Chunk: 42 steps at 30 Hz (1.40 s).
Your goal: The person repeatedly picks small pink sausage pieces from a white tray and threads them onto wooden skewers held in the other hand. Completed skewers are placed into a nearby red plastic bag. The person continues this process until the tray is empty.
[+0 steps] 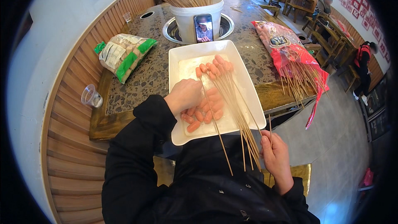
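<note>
A white plastic tray (175,133) rests at the near table edge and over the lap. Loose small pink sausages (208,105) lie in its near left part, and several sausages on bamboo skewers (231,99) lie fanned from its far side over the near rim. My left hand (186,95) is curled over the tray's left part, beside the skewered sausage (198,72) at the far left; its fingertips are hidden, so I cannot tell what it holds. Right of the tray's near corner, my right hand (275,152) holds a bare bamboo skewer (270,127) between thumb and fingers.
A white bucket of skewers (196,15) stands behind the tray, a phone (203,28) leaning on it. Left are a green-and-clear bag (124,54) and a plastic cup (92,95); right, a red bag (289,46) with skewers. Two people are in the background.
</note>
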Tool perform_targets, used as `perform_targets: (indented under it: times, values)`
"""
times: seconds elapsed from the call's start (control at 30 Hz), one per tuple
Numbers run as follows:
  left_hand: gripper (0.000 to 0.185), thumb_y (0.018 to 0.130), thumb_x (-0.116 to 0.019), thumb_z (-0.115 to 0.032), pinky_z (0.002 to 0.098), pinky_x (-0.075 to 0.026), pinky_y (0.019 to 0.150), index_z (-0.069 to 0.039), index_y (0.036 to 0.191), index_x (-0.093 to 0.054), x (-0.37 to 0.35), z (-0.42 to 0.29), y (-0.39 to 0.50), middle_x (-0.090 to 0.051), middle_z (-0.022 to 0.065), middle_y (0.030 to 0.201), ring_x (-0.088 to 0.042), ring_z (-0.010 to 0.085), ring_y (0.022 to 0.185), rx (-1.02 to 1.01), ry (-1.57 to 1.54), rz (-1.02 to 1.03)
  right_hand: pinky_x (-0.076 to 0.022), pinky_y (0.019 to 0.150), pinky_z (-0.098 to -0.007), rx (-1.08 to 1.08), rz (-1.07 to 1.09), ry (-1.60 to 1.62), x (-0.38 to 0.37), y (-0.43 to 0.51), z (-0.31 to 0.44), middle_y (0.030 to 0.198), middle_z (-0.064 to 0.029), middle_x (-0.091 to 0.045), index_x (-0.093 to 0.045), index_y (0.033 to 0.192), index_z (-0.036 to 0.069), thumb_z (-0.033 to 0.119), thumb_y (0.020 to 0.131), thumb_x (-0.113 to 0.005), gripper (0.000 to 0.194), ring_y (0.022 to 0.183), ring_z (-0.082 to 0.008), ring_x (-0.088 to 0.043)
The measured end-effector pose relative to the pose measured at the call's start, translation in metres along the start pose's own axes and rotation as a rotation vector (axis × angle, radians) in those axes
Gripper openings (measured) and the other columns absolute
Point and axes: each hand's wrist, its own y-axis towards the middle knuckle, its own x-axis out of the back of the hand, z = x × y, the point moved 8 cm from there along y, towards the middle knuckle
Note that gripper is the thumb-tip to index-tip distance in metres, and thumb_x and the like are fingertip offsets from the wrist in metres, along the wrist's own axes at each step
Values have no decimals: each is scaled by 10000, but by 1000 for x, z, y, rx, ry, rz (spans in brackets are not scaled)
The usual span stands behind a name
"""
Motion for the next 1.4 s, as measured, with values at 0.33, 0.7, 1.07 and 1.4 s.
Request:
perform_targets:
  times: [0.33, 0.7, 1.07, 1.4]
  values:
    - [194, 931, -500, -85, 256, -492, 693, -9, 1101, -556, 35, -4, -19, -559, 8, 780, -564, 91, 735, -162, -1011, -8, -473, 690, -381, 181, -109, -375, 17, -4, 23, 814, -142, -603, -602, 920, -3, 107, 886, -585, 116, 763, -334, -576]
    - [255, 898, -614, -95, 297, -532, 855, -28, 1138, -559, 22, -22, -23, -601, 47, 992, -605, 116, 864, -106, -1492, 113, -470, 572, -373, 182, 77, -102, 3, -4, 25, 697, -143, -605, -618, 844, 26, 158, 885, -606, 139, 631, -336, -593]
    - [291, 901, -597, -63, 321, -530, 907, 24, 1171, -532, 25, -30, -28, -606, 131, 1061, -630, 223, 1001, -71, -1717, 99, -311, 490, -189, 162, -276, 489, 35, -28, 2, 638, 19, -504, -565, 1077, -32, 245, 921, -617, 322, 524, -47, -412]
    - [281, 925, -570, -99, 308, -542, 896, 19, 1171, -504, 28, -67, -36, -597, 148, 1073, -626, 240, 1024, -72, -1914, 129, -490, 575, -373, 291, 44, -5, 1, 14, 58, 777, -220, -624, -557, 1198, 3, 49, 884, -571, 317, 668, -366, -631]
